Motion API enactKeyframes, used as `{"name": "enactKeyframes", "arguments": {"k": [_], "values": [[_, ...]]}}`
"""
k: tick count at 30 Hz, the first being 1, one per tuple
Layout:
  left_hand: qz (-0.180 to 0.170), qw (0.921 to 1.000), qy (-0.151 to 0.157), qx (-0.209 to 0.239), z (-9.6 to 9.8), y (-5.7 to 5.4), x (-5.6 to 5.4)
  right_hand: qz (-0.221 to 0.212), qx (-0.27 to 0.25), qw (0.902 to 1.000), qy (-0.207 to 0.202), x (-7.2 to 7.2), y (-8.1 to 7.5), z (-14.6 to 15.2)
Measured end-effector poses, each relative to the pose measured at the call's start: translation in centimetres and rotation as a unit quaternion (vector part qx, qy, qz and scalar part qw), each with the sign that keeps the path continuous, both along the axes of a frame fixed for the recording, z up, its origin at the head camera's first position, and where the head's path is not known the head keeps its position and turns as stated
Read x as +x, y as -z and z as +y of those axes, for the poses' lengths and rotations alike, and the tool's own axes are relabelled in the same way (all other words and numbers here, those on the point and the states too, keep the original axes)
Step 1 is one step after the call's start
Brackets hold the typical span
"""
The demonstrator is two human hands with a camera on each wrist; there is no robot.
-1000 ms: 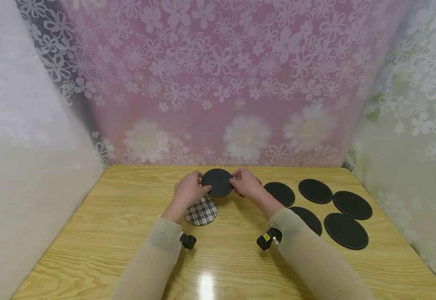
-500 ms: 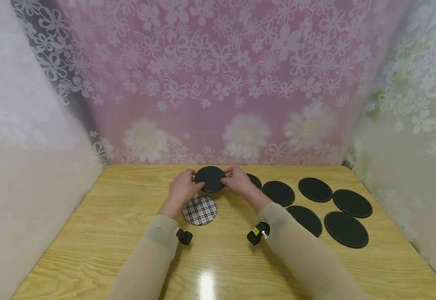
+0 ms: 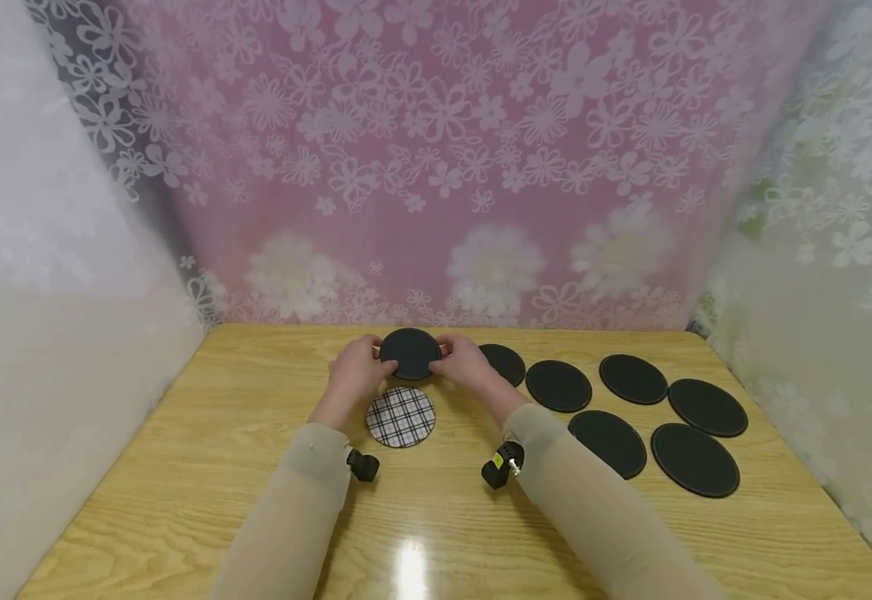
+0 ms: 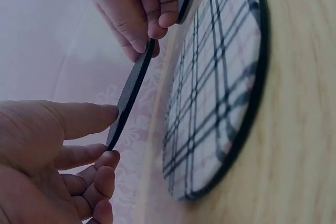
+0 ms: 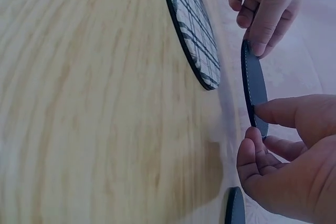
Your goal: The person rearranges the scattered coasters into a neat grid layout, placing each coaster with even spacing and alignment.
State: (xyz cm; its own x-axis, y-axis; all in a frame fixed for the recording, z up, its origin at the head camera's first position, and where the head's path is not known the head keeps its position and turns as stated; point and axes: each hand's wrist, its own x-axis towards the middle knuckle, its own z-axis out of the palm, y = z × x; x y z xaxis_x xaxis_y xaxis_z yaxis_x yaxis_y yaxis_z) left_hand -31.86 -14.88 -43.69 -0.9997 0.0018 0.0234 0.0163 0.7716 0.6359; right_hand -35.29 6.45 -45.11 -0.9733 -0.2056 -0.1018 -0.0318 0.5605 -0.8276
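Note:
Both hands hold one round black coaster (image 3: 410, 353) off the table, near its back edge. My left hand (image 3: 356, 372) pinches its left rim between thumb and fingers, and my right hand (image 3: 468, 367) pinches the opposite rim. In the left wrist view the held coaster (image 4: 130, 95) appears nearly edge-on, thumbs on its dark face. Light stitching runs along its rim in the right wrist view. Just nearer than it, a coaster with a black-and-white plaid face (image 3: 401, 417) lies flat on the wood. The underside of the held coaster is hidden in the head view.
Several black coasters lie flat at the right, among them one by my right wrist (image 3: 503, 364), one beyond it (image 3: 558, 386) and one beside my right sleeve (image 3: 608, 443). A floral curtain (image 3: 436, 167) hangs behind the wooden table (image 3: 203, 433).
Both hands have carried the held black coaster to the left and slightly back, above the plaid one. A black coaster behind the right hand has come into view. The coasters on the table stay put.

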Motion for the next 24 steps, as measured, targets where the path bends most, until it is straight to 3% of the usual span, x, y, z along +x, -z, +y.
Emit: {"name": "enactKeyframes", "arguments": {"k": [9, 18, 24], "values": [[-0.018, 0.9997, 0.002, -0.019, -0.5, 0.9, -0.4, -0.013, 0.044, 0.9989, 0.004, -0.5, 0.4, -1.0], [-0.027, 0.9991, 0.008, -0.031, -0.7, 1.6, -0.6, -0.009, 0.040, 0.9990, -0.014, 0.1, 0.0, -1.1], [-0.027, 0.9991, 0.008, -0.031, -0.7, 2.0, -0.7, -0.020, 0.059, 0.9980, -0.016, -0.4, 0.1, -1.3]]}}
